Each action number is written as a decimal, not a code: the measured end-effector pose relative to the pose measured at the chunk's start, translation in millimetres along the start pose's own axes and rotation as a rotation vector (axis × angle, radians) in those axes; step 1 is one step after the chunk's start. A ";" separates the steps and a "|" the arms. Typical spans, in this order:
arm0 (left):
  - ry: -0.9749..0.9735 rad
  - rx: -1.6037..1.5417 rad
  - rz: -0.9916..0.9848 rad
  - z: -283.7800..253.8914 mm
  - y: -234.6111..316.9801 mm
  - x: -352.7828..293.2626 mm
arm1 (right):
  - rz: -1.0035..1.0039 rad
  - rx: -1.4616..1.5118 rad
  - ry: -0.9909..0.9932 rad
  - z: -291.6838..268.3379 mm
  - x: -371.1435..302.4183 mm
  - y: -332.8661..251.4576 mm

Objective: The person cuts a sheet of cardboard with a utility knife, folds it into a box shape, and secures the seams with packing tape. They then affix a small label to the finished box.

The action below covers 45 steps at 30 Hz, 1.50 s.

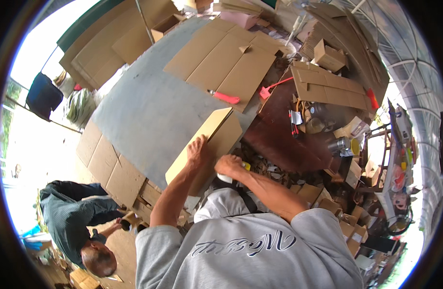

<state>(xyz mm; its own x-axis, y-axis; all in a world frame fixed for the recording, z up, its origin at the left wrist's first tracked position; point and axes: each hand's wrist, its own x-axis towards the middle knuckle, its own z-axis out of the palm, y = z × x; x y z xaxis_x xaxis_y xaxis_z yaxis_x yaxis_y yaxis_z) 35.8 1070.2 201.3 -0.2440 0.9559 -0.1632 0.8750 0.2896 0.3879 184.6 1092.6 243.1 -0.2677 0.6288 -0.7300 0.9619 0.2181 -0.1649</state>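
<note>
A folded brown cardboard box (225, 137) lies slanted at the near edge of the grey table, with a narrow gap running along its upper side. My left hand (197, 150) is on this box, its fingers bent over the edge beside the gap. My right hand (228, 165) is closed at the box's near right side. White and yellow bits show around that fist, but what it holds is mostly hidden. Farther off, a red-handled knife (225, 97) lies by a large flat cardboard sheet (209, 58).
The grey tabletop (139, 103) stretches away to the left. Right of it, a dark red board (289, 135) carries jars, tools and a red fly-swatter-like tool (266, 91). Cardboard scraps (274, 180) litter the floor. Another person (77, 221) bends over at the lower left.
</note>
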 end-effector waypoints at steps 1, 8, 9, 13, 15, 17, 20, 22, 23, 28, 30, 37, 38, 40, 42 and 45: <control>-0.004 -0.013 -0.009 -0.4 -0.7 3.7 | -0.019 0.028 0.006 3.0 -1.0 2.7; -0.353 -0.471 -0.185 11.8 -42.0 34.2 | -0.158 0.349 -0.080 5.1 3.5 102.7; -0.376 -0.488 -0.183 11.5 -46.6 40.1 | -0.190 0.411 -0.028 4.5 3.5 116.1; -0.384 -0.314 -0.154 10.5 -39.6 35.9 | -0.415 0.855 0.143 -3.9 -12.4 168.5; -0.206 -0.056 -0.057 7.7 -18.1 29.5 | -0.564 1.030 0.152 -15.0 -20.8 186.7; 0.305 0.061 0.028 14.5 21.2 5.7 | -0.747 1.001 0.263 -29.9 -26.4 204.2; 0.290 -0.813 -0.208 14.8 88.0 -14.8 | -0.884 0.917 0.286 -52.0 -32.6 228.1; 0.075 -1.505 -0.286 5.6 126.9 -18.6 | -0.904 0.838 0.271 -63.6 -36.6 242.5; -0.053 -1.772 -0.343 -1.7 141.6 -21.0 | -0.924 0.793 0.264 -69.3 -36.2 247.8; -0.252 -1.623 -0.215 -19.0 183.1 -17.7 | -1.002 0.673 0.281 -83.1 -31.2 259.5; -0.325 -1.580 -0.322 -14.6 182.2 -13.6 | -0.975 0.651 0.209 -84.8 -29.0 259.9; -0.095 -1.400 -0.328 9.0 144.9 12.8 | -0.652 0.743 -0.045 -95.7 -13.1 226.8; -0.011 -1.289 -0.356 9.1 137.9 19.3 | -0.611 0.775 -0.075 -97.7 -8.8 216.5; 0.088 -1.201 -0.375 3.0 114.8 39.3 | -0.556 0.887 -0.156 -101.0 -2.5 197.6; 0.204 -1.137 -0.398 -7.0 84.7 61.3 | -0.505 0.892 -0.162 -104.0 3.0 182.6; 0.346 -0.914 -0.344 -22.1 38.0 89.9 | -0.449 0.894 -0.189 -107.0 8.5 169.3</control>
<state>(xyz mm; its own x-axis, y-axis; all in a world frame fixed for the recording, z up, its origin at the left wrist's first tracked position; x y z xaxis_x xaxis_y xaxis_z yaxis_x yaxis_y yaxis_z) 37.9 1168.2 221.5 -0.6537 0.7345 -0.1820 0.1191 0.3374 0.9338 339.3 1214.7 279.9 -0.6755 0.4808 -0.5590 0.4848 -0.2817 -0.8280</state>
